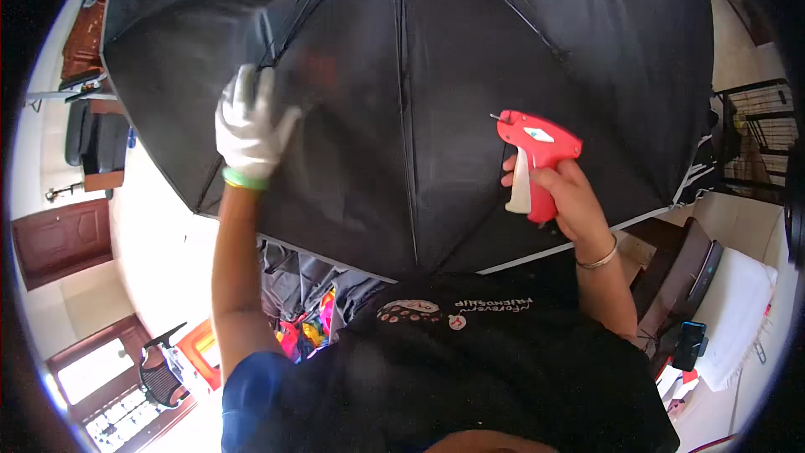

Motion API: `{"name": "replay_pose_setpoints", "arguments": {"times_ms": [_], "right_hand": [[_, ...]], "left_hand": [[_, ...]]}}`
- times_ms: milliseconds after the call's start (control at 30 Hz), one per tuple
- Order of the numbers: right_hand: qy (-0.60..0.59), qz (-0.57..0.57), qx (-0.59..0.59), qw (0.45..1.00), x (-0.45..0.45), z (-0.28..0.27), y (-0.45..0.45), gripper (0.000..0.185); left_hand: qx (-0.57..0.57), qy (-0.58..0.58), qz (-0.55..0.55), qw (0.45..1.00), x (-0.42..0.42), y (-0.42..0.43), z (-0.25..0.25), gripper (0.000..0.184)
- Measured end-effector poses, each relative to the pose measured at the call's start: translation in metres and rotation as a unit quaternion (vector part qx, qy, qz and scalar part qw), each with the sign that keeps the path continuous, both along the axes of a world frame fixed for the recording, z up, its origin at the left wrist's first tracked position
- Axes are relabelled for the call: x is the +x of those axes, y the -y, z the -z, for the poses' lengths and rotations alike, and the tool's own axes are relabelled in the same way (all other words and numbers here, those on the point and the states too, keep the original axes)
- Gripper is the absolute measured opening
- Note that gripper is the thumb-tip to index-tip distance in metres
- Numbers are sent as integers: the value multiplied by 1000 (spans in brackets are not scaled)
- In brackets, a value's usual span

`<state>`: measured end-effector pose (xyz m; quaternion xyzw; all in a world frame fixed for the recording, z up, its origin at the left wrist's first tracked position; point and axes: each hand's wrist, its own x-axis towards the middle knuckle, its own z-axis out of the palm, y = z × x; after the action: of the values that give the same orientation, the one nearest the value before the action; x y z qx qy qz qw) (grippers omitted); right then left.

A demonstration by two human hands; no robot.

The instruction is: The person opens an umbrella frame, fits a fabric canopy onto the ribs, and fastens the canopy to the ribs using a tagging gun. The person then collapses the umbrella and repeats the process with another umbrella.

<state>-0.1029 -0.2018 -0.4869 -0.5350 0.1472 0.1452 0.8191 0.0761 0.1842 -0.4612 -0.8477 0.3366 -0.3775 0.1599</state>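
A large black umbrella (470, 59) is spread open in front of me, its thin ribs running across the cloth. My left hand (251, 130), in a white glove with a green and yellow band at the wrist, is raised against the umbrella's left part. Its fingers point up near a rib and the thumb stands apart. A blurred, shiny strip (266, 33) shows just above the fingertips; whether they touch it I cannot tell. My bare right hand (574, 197) grips a red tagging gun (549, 147) with a white trigger, its needle pointing left, in front of the cloth.
Below the umbrella's lower left edge lies a pile of dark and brightly coloured cloth (314, 323). On the right are a black wire rack (755, 130), a white cushion (742, 319) and a phone (689, 346). A dark chair (101, 134) stands on the left.
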Motion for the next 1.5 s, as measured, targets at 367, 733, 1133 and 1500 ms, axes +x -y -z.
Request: {"name": "replay_pose_setpoints", "arguments": {"times_ms": [367,733,1133,1500], "right_hand": [[21,-50,27,998,65,52,-45,35],[99,9,-150,984,43,93,-84,28],[10,-74,-18,997,60,72,-58,28],[-23,-89,54,994,67,75,-52,27]], "left_hand": [[-572,-612,-144,527,-94,153,65,47],[-717,-625,-95,294,-104,147,69,38],[-713,-639,-100,270,-105,149,61,38],[-723,-641,-81,243,-105,151,67,40]]}}
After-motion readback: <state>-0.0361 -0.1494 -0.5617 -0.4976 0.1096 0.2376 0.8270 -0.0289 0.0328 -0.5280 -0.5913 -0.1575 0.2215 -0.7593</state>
